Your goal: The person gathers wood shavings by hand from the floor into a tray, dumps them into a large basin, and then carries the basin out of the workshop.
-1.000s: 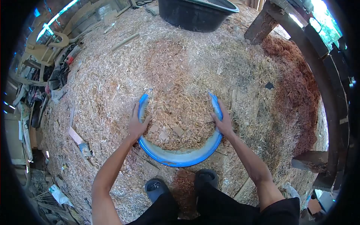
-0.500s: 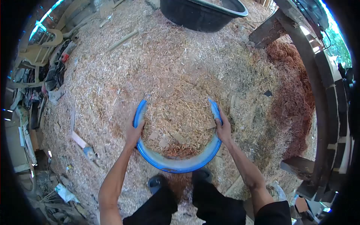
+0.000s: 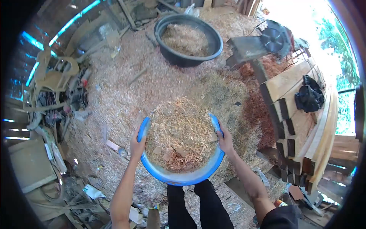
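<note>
A blue basin (image 3: 182, 180) with a pale inside is heaped with wood shavings (image 3: 179, 129) and a few flat wood scraps. My left hand (image 3: 137, 145) is closed around its left rim. On the opposite side, my right hand (image 3: 225, 142) grips the rim, thumb on the inner side. The heap hides the far part of the rim. Farther ahead on the floor stands a large black tub (image 3: 188, 62), holding more shavings.
Shavings (image 3: 122, 95) cover the floor, with a wood strip (image 3: 137, 76) lying on them. To the right are stacked timber beams (image 3: 288, 149), a black plastic bag (image 3: 310, 93) and a reddish sawdust pile (image 3: 261, 118). A wooden chair (image 3: 55, 78) and clutter line the left.
The view has tilted up and shows more of the black tub and the timber at right. Both hands still hold the basin, which appears lifted, with the shavings in it.
</note>
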A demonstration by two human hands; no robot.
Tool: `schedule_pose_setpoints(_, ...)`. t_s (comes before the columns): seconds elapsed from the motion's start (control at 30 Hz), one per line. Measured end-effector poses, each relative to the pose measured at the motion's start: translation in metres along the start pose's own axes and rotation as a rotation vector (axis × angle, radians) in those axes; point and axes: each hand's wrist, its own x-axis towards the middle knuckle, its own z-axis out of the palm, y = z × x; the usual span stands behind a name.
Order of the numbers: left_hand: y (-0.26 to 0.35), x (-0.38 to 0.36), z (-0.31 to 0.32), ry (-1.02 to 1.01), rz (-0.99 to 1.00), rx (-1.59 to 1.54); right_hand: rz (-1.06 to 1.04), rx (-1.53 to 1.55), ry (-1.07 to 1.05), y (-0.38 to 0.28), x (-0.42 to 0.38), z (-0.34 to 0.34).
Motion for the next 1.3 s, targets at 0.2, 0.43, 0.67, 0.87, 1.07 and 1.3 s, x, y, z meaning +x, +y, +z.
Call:
schedule_pose_setpoints(0.2,0.100,0.058,-0.033,-0.031,0.079,-0.015,0.080,0.002,0.016,-0.079,0.044,-0.058)
schedule_pose_setpoints(0.43,0.209,0.185,-0.025,-0.103,-0.050,-0.003,0.202,0.042,0.041,-0.110,0.166,-0.084)
schedule_pose_setpoints(0.67,0.226,0.350,0.010,-0.194,-0.244,0.020,0.357,-0.057,-0.054,-0.070,0.305,-0.067)
schedule_pose_setpoints(0.87,0.245,0.434,0.049,-0.232,-0.376,-0.068,0.518,0.100,-0.139,-0.067,0.418,-0.089)
schedule_pose_setpoints(1.07,0.299,0.488,0.061,-0.271,-0.628,-0.172,0.482,0.157,-0.208,-0.010,0.474,-0.067)
schedule_pose_setpoints(1.3,0.301,0.547,0.055,-0.385,-0.598,-0.081,0.511,0.229,-0.128,-0.035,0.505,-0.072)
